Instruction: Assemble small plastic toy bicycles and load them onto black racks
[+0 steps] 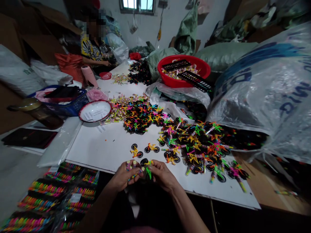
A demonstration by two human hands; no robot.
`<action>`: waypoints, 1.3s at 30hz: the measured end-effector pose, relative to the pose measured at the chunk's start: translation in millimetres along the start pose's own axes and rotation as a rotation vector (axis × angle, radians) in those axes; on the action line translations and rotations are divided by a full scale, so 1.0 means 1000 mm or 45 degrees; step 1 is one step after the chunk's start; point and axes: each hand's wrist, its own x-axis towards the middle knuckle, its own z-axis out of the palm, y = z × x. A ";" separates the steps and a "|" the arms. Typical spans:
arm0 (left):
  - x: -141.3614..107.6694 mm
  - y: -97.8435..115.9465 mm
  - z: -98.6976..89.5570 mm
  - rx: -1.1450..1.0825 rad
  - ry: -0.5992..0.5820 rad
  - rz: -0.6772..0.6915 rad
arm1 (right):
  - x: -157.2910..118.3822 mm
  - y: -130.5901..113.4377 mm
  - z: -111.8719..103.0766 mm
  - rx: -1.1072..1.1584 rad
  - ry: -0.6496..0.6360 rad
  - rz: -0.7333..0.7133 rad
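My left hand (122,177) is closed around several small, colourful striped tubes (128,165) with pale ends. Between the fingers of my right hand (163,174) is a toy bicycle (148,173) with a green and yellow frame and black wheels. Both hands are close together just past the table's front edge, and one tube end meets the bicycle. Beyond them lie a few loose toy bicycles, among them a yellow-orange one (152,148). To the right spreads a pile of bicycles with tubes attached (194,147).
Further back is a heap of bicycles (138,118) beside loose tubes (116,108). A white enamel dish (96,112), a blue basket (75,104) and a jar (40,113) stand left. A red basin (167,79) and a large plastic sack (262,87) are right. Across sits another person (93,48).
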 end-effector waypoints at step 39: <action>0.012 0.000 0.007 -0.219 0.235 0.216 | 0.025 -0.030 -0.005 -0.551 0.311 -0.253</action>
